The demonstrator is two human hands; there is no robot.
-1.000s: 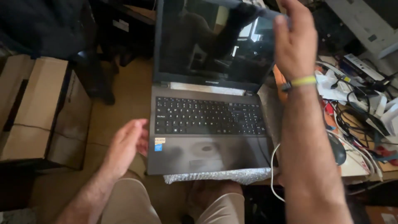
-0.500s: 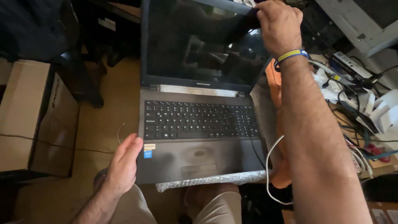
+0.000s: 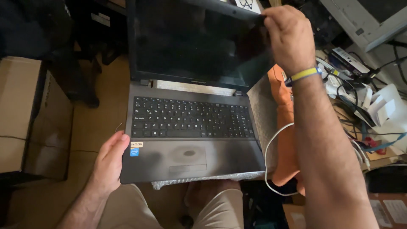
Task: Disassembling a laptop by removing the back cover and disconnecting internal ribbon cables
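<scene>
Laptop (image 3: 190,127) on lap, atop bubble wrap (image 3: 203,180). Left hand (image 3: 111,163) at laptop's front left corner; right hand (image 3: 290,36) on screen's top right corner. Cardboard box (image 3: 29,114) left. White cable (image 3: 275,161), cloth (image 3: 286,140) right; cluttered cables (image 3: 360,110) further right.

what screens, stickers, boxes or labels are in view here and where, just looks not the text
Laptop screen: top centre, dark, switched off, black bezel.
Two stickers: palm rest's left corner, one pale strip, one blue square.
Cardboard box: left edge, plain brown.
Labelled boxes: bottom right, brown with white labels.
</scene>
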